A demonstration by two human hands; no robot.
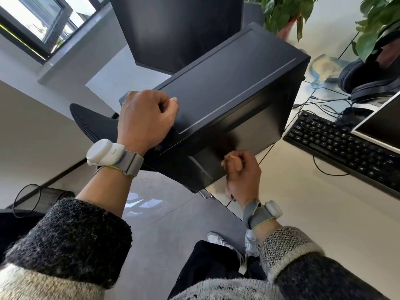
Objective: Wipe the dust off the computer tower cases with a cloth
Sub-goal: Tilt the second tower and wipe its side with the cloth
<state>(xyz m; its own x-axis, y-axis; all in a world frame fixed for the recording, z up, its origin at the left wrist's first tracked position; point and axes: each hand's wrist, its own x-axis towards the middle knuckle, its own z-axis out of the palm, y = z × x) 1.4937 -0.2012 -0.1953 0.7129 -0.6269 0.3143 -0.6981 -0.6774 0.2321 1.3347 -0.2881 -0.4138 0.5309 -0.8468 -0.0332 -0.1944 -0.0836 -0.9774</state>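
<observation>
Computer tower case (233, 87), black, lies with one broad panel facing up and its near end overhanging the edge of the desk (303, 202) beneath it. Left hand (147, 118) sits on the case's upper left corner with its fingers curled over the end edge, gripping the case there. Right hand (242, 172) is pressed against the case's lower front face, below the broad panel. Its fingers are clenched into a tight fist. A tan patch shows at the knuckles, but whether the fist encloses a cloth cannot be told.

Each wrist carries a grey strap with a white module: the left wrist band (108, 152) just below the case's left corner, the right wrist band (264, 213) below its front face. Black monitor (177, 31) stands just behind the case. Black keyboard (346, 146) lies on the desk to the right of the case, its cables trailing back toward the headphones (368, 83) further right. Potted plant (281, 14) rises behind the case's far right corner. Second screen (381, 124) overlaps the keyboard's far edge.
</observation>
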